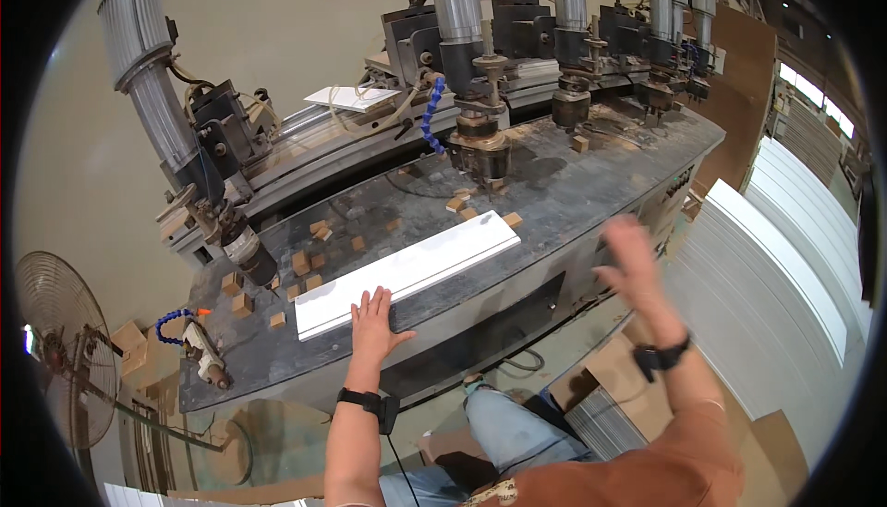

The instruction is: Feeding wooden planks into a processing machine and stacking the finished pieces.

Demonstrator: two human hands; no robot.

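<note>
"Near the bench's (591, 184) front edge, what touches the white board (439, 260)?"
"My left hand (372, 327), fingers spread. I judge the board light, stiff, slick: grip its long edges."
"Right hand (636, 265)?"
"Well apart, blurred, empty, thumb wide."

On the table (573, 214), a board (416, 270) near the front edge; blocks (300, 263) behind it and by both ends. Farther back, a row of motors (457, 4). Left of the table, a fan (85, 339); to the right, stacked panels (771, 281).
</note>
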